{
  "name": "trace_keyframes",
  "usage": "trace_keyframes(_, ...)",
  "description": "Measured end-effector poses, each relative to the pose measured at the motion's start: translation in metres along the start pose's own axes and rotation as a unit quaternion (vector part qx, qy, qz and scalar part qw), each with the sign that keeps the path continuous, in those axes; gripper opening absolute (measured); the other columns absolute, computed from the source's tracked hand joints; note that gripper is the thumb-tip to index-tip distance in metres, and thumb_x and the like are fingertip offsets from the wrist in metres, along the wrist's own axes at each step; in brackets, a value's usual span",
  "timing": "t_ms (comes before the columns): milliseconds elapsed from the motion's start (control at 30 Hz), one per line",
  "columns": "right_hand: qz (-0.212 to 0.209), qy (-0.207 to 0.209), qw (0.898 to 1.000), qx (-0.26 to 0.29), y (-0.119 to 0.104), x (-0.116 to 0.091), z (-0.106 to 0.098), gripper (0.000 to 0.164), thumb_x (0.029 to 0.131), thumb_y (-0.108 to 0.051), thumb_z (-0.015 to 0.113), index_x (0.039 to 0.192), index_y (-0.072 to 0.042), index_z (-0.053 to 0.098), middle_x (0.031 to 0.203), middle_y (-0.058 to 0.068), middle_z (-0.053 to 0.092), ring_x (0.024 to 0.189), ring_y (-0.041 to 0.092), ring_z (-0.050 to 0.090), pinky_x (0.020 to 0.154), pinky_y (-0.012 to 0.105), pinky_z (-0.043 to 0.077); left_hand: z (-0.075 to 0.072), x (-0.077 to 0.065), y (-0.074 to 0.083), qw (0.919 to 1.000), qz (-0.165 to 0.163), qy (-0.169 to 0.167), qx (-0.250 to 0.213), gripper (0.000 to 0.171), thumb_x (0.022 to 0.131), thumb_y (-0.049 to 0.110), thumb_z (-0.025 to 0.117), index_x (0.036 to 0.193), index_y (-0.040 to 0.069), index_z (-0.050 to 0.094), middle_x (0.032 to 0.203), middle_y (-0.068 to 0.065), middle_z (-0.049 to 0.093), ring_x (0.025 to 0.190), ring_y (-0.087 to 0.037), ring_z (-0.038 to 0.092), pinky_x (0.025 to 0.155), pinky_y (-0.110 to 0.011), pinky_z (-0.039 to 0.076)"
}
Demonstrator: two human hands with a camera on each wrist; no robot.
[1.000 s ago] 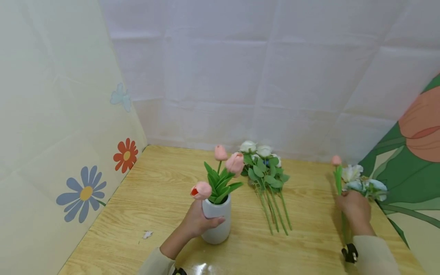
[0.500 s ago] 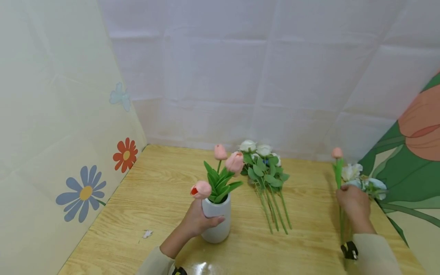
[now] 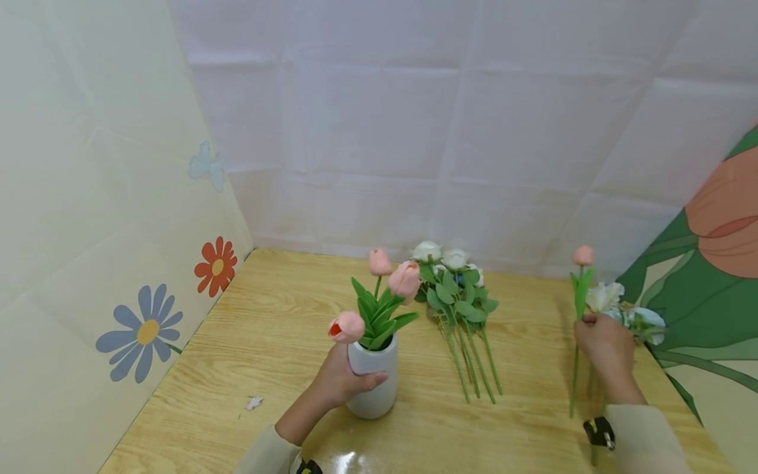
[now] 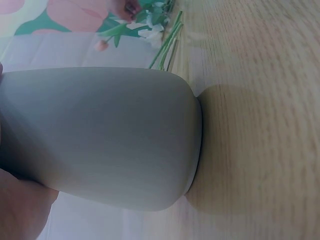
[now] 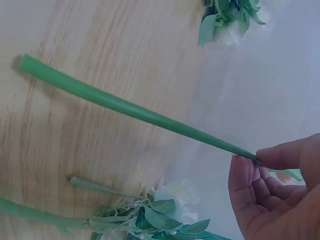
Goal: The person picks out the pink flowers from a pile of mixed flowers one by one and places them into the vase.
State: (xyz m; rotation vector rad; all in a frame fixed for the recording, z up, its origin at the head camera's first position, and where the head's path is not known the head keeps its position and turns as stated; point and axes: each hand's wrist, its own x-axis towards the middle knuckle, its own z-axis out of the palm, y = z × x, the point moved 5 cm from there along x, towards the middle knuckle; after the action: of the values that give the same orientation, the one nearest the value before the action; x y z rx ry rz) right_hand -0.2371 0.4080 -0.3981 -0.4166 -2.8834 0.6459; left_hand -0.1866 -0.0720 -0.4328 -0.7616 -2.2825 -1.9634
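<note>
My left hand [image 3: 346, 382] grips a white vase [image 3: 376, 388] round its side, thumb across the front. The vase stands upright on the table, its base visible in the left wrist view. Several pink tulips [image 3: 405, 280] with green leaves rise from its mouth, one leaning out to the left. At the right of the table my right hand [image 3: 606, 349] pinches a single pink tulip [image 3: 583, 255] by its stem, bloom up. In the right wrist view the long green stem [image 5: 135, 111] runs out from between thumb and fingers, lower end over the wood.
White roses [image 3: 454, 260] with leafy stems lie at the back middle of the table [image 3: 284, 303]. Pale white and bluish flowers [image 3: 648, 324] lie beyond my right hand. A small white scrap [image 3: 254, 403] lies left of the vase. Fabric backdrops [image 3: 379, 131] enclose the table.
My right hand has lifted slightly and shifted left, bringing the tulip up and away from the pale flowers; its stem now shows fully. The left hand and vase have stayed in place.
</note>
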Motion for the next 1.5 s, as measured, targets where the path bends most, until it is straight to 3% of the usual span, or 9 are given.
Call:
trace_keyframes(367,-0.019,0.019,0.999,0.02,-0.011,-0.005,-0.002,0.046,0.098,-0.026,0.048,0.118,0.013,0.062,0.112,0.036,0.064,0.095,0.053,0.058,0.078,0.057,0.046,0.0,0.0,0.0,1.0,-0.005,0.002,0.001,0.068,0.074,0.017,0.084,0.132,0.006,0.051,0.116,-0.008,0.065,0.101,-0.02,0.062,0.088,-0.037,0.052)
trace_keyframes(900,-0.023,0.031,0.998,0.055,-0.04,-0.021,-0.007,0.045,0.098,-0.028,0.049,0.121,0.009,0.061,0.108,0.027,0.07,0.091,0.043,0.066,0.068,0.042,0.046,0.0,0.0,-0.001,1.0,-0.003,0.001,0.004,0.068,0.075,0.016,0.084,0.133,0.007,0.05,0.116,-0.01,0.064,0.102,-0.02,0.061,0.088,-0.038,0.052)
trace_keyframes(1133,-0.015,0.008,0.996,0.083,-0.054,-0.029,-0.008,0.048,0.101,-0.031,0.046,0.126,0.008,0.058,0.11,0.025,0.07,0.07,0.011,0.067,0.067,0.041,0.051,0.0,0.0,-0.001,1.0,-0.009,-0.002,-0.001,0.068,0.075,0.015,0.084,0.134,0.007,0.049,0.117,-0.009,0.064,0.103,-0.021,0.061,0.089,-0.039,0.051)
trace_keyframes(1500,-0.013,0.007,0.992,0.129,-0.071,-0.042,-0.008,0.048,0.102,-0.031,0.048,0.129,0.008,0.056,0.112,0.024,0.068,0.067,0.002,0.066,0.06,0.025,0.051,0.0,0.001,-0.002,0.9999,0.001,0.001,-0.011,0.068,0.074,0.013,0.084,0.133,0.006,0.051,0.116,-0.009,0.065,0.102,-0.02,0.062,0.088,-0.037,0.052)
